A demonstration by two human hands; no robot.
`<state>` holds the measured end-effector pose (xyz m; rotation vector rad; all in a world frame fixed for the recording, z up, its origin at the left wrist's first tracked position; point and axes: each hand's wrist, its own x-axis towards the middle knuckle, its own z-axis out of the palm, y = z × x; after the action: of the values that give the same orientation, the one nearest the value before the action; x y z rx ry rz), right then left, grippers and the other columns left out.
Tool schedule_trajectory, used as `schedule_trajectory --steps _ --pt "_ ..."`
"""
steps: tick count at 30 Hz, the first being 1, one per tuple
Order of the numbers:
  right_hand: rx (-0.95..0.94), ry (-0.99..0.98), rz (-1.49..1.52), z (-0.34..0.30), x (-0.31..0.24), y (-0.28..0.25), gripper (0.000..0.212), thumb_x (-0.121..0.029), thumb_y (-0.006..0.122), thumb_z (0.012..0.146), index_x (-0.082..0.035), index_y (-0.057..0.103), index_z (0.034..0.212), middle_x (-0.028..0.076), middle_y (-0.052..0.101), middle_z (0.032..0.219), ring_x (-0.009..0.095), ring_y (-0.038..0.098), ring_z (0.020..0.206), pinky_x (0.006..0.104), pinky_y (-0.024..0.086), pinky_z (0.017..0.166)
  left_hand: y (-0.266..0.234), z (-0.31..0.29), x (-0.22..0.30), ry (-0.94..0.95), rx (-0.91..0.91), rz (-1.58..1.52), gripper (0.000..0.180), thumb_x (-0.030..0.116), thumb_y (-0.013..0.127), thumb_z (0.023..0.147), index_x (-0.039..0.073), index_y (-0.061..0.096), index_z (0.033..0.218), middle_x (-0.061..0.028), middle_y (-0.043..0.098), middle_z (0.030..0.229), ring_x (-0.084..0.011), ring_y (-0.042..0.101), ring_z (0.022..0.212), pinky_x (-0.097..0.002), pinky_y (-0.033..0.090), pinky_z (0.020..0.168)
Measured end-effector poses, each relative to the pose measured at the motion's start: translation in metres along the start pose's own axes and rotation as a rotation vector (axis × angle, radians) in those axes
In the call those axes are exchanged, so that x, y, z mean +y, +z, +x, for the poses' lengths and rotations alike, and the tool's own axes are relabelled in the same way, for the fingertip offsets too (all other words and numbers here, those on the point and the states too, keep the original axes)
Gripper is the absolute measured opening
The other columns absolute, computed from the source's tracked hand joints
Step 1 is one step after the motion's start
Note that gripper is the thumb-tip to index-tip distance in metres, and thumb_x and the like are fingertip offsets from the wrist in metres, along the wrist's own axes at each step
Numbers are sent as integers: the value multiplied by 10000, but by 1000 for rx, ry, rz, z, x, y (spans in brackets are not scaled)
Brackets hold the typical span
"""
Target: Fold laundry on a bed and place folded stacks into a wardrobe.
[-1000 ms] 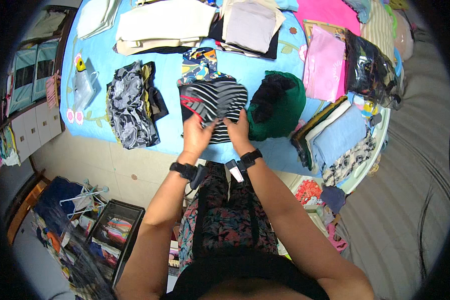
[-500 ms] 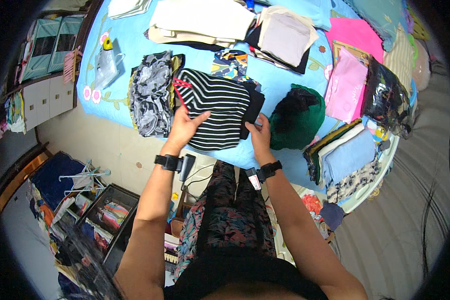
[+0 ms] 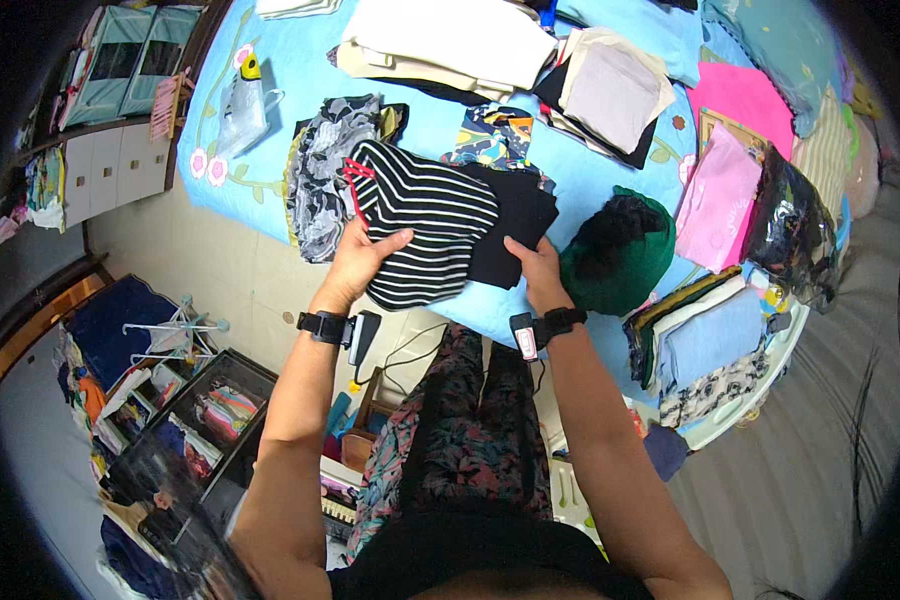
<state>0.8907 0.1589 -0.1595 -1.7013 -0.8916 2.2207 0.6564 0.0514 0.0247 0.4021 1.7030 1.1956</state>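
My left hand (image 3: pixel 358 262) grips the lower left side of a folded black-and-white striped garment (image 3: pixel 420 225) with red trim, its thumb lying on top. A folded black garment (image 3: pixel 510 225) sits partly under the striped one and sticks out to its right. My right hand (image 3: pixel 542 272) pinches the black garment's right edge, thumb on top and the other fingers underneath. Left of the striped garment lies a grey-and-black ruffled patterned garment (image 3: pixel 332 185). Just beyond it is a small colourful patterned cloth (image 3: pixel 495 135). A green garment with black (image 3: pixel 620 250) lies beside my right hand.
The blue floral bedspread (image 3: pixel 240 205) carries white folded clothes (image 3: pixel 445 40), a grey-topped stack (image 3: pixel 615 100), a pink bag (image 3: pixel 715 200) and a clear bag (image 3: pixel 242 120). At right, a light-coloured tub (image 3: pixel 750 385) holds folded clothes. Open drawers (image 3: pixel 220 420) stand at lower left.
My right hand has moved right with the black garment, so more of it shows beyond the striped one. The left hand keeps its hold. The whole view has shifted slightly.
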Motion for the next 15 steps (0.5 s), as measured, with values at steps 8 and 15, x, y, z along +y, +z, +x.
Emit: schedule_trajectory --steps 8,15 --pt "25 3 137 -15 15 -15 609 -150 753 788 16 474 1303 116 573 1250 288 562 1094 394 448 927 -16 9 -2 -67 62 -219 378 60 718 797 5 594 1149 -77 679 1038 -149 650 884 -302 513 831" --pt "-18 85 91 -8 3 -14 678 -288 697 838 16 392 1363 122 473 1367 253 445 1239 354 345 1026 -6 21 -12 -81 148 11 239 69 704 818 -17 651 1034 -84 700 949 -155 669 780 -289 537 709"
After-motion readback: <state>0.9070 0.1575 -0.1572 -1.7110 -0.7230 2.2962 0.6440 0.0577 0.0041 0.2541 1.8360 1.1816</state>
